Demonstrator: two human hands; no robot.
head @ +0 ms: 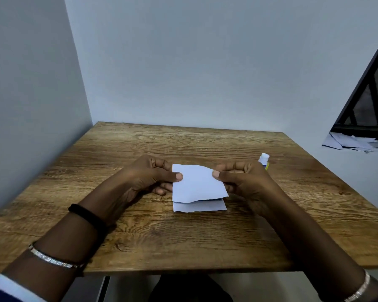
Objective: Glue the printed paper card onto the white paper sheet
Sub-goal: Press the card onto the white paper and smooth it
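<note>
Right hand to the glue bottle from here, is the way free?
Probably yes. The glue bottle stands just beyond the right hand, nothing between them. But that hand pinches the held paper, as does the left hand, so it must let go first.

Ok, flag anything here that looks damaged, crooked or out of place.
The paper pinched between the left hand and right hand has a wavy, uneven near edge, torn-looking rather than cut. The sheet under it on the table is ragged too. Far right, loose papers lie heaped off the table.
</note>
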